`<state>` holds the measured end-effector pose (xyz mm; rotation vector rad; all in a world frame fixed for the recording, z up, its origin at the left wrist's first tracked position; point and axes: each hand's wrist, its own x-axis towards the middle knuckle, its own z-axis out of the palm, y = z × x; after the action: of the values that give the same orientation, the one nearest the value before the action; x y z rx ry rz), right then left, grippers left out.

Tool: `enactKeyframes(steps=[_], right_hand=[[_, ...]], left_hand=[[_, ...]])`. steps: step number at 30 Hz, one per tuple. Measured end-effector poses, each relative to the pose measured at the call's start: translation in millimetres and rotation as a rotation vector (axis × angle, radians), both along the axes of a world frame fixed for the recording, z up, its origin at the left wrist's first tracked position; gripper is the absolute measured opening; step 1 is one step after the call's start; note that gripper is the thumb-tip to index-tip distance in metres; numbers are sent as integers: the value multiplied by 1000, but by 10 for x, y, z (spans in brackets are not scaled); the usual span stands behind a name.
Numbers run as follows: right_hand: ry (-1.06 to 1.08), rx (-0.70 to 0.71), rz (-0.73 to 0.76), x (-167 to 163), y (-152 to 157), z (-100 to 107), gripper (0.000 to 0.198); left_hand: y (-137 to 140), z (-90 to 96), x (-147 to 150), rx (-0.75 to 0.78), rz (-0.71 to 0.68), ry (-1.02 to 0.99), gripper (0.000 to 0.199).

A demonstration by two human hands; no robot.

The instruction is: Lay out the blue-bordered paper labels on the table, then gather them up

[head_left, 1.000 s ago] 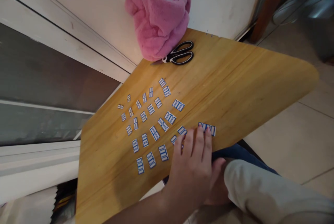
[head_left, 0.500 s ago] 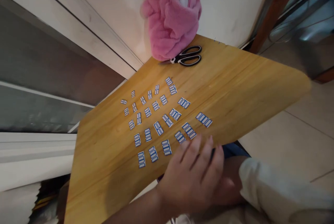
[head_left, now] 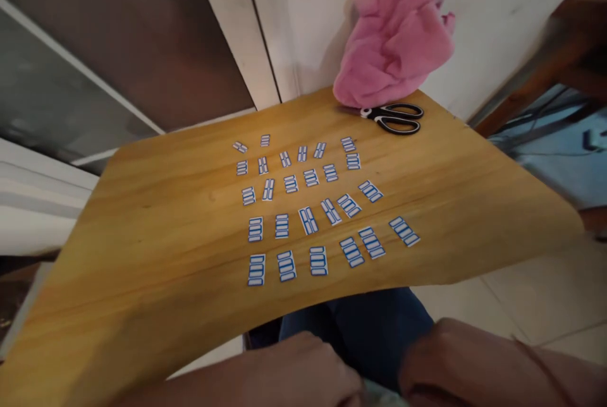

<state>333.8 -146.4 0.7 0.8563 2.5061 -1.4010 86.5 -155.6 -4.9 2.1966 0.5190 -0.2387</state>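
Note:
Small white label stickers with blue borders (head_left: 318, 261) lie in uneven rows across the wooden table (head_left: 190, 205). Some are stacks of narrow strips; others are split into four-part panels. My left hand (head_left: 327, 366) is low in the view, bent downward below the table's front edge, over my lap. My right hand (head_left: 434, 356) is to its right, also bent down and smeared by motion. Neither hand touches the stickers. The fingers of both are mostly hidden or cut off by the bottom of the view, so what they hold cannot be seen.
Black-handled scissors (head_left: 398, 119) rest at the back of the table, their blades partly under a bunched pink plush cloth (head_left: 396, 40). A white wall and a framed glass panel (head_left: 190, 47) border the far side. Dark blue trousers (head_left: 365, 325) show below the front edge.
My left hand, spread near the front stickers before, has drawn back and down off the table's edge. My right hand has come more into view. The camera has turned, so the table appears more level.

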Motion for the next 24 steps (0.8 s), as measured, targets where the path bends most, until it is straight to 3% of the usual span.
enactKeyframes(steps=[3,5,8,10,13,15,18,20,24], right_hand=[[31,-18,-126,227,261,421,15],[134,152,-272,210,553,610,19],[152,391,-390,4,1066,713,20],[129,498,-296,-196,1377,681,21],[104,603,-142,-491,1712,557,22],[29,635,-67,-641,1846,470,26],[-90,636,26,-784,1950,390,35],[-150,634,80,-844,1986,377,38],[-232,590,134,-936,2047,380,37]], left_hand=[[-30,-146,119,239,23,121,13],[-117,-336,286,346,-18,252,17],[-255,-549,566,310,3,623,11],[-318,-591,686,318,-11,712,22],[-356,-592,719,215,-107,726,31],[-365,-619,678,180,-211,656,30],[-405,-735,625,264,-316,557,22],[-464,-851,628,313,-272,595,20],[-613,-1093,660,395,-39,599,15]])
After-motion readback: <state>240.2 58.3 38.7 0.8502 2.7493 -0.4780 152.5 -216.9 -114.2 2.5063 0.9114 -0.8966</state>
